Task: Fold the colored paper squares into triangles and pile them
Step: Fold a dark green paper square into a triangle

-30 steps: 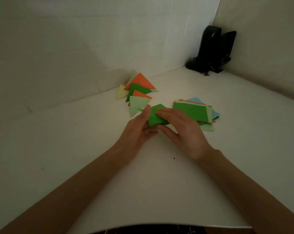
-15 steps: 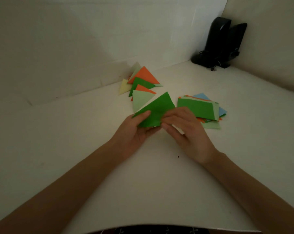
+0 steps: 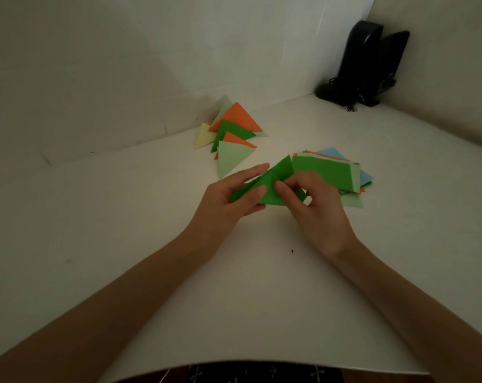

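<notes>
**Dark green sheet folded, held between both hands**

Change from half a second ago: the dark green folded paper (image 3: 278, 176) was then held up as a plain triangle with its point well above the fingers. It is now held lower and flatter, and its point is seen just beside the left edge of the stack of squares (image 3: 327, 175). The right hand (image 3: 317, 205) is more curled over the sheet than before.

Hands: the paper is pinched at its left end by the left hand (image 3: 228, 197), thumb on top and fingers stretched out behind. Its lower right part is gripped by the bent fingers of the right hand. The sheet is held just above the surface (image 3: 123, 244), in front of the person, between the two heaps.

Materials: thin matte paper with sharp creases. The pile of triangles (image 3: 234, 128) is loosely fanned, with orange, dark green, pale yellow and a pale green triangle (image 3: 231, 158) nearest. The stack is topped by a dark green square; pale green, orange and blue edges are seen beneath it.

Setting: a matte white surface, enclosed by plain white walls (image 3: 123, 51) that meet at a corner. A black device (image 3: 369, 64) with cables is stood in that corner. Lighting is dim.
</notes>
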Available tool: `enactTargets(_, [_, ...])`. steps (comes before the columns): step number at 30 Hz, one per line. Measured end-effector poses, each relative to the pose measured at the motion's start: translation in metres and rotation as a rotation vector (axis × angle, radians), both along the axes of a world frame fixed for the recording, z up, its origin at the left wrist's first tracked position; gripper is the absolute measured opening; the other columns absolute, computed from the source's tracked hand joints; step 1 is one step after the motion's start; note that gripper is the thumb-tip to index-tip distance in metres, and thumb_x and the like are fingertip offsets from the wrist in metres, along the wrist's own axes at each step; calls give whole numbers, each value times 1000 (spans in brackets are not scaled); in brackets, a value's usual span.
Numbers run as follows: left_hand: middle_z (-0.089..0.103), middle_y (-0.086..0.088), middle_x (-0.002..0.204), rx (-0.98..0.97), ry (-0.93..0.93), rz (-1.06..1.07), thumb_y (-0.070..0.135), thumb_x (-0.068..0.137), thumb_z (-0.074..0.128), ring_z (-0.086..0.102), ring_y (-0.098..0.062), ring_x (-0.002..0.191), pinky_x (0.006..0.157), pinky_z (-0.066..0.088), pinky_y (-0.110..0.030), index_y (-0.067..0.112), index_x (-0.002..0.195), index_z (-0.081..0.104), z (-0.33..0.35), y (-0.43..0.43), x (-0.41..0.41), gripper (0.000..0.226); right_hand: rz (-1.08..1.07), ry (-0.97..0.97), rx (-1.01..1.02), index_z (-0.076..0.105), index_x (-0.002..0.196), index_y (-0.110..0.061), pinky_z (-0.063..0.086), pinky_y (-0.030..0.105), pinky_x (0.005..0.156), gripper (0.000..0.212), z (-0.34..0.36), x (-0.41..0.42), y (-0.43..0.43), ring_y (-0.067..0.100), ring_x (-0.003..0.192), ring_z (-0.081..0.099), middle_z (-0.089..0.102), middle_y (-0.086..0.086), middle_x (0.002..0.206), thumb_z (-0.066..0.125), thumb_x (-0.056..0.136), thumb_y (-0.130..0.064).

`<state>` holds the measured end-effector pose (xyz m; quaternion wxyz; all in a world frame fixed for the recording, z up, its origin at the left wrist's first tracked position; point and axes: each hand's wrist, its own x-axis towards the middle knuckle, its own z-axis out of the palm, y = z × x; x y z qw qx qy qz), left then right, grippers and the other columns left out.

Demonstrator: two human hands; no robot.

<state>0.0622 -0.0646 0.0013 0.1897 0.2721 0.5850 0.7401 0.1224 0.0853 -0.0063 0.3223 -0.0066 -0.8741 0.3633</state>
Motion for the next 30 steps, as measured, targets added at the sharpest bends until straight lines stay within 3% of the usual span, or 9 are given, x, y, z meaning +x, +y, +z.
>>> enactTargets(10, [64,11,108,-1,42,-23,-1,89,54,65,-5,97,76,54,-19,25,121,54,2,0,3,41,-12,13,20,56,73,-19,33,17,65,25,2,2,-2,9,70,43,48,-13,69,48,88,-38])
enactTargets(13, [64,11,106,-1,65,-12,-3,89,53,65,-5,95,75,54,-19,27,117,55,2,-1,3,41,-42,13,19,57,83,-18,34,16,77,16,3,4,-2,12,84,46,52,-5,84,57,86,-34])
enactTargets(15, [64,11,105,0,73,-7,-4,89,52,65,-4,94,74,53,-18,28,114,57,2,-1,3,41,-62,-57,-118,50,102,-24,36,14,86,24,5,5,-3,11,98,46,50,-2,104,67,84,-28])
enactTargets(17, [64,9,106,3,80,-8,-4,89,52,66,-4,93,73,54,-18,28,114,57,3,-1,3,41,-38,-160,-364,47,112,-26,40,11,84,39,9,4,-4,9,102,50,52,-2,111,71,81,-22])
enactTargets(21, [64,7,104,10,77,-12,-5,89,52,66,-4,91,72,54,-19,26,114,57,3,-2,4,40,167,-248,-835,62,103,-11,51,20,69,25,17,5,-2,11,82,67,71,0,92,69,79,-7])
enactTargets(24, [65,7,100,1,72,-5,-4,88,53,67,-5,88,69,55,-20,26,112,59,2,-2,3,39,197,-239,-803,68,90,-11,52,19,68,11,17,7,-3,12,79,68,73,-1,84,68,80,-6])
enactTargets(30, [72,13,83,-42,118,111,0,82,64,67,-6,80,70,56,-21,24,99,67,0,-3,-3,30,106,-189,-821,69,90,-9,51,18,66,9,16,4,0,9,74,67,73,-4,80,66,82,-5])
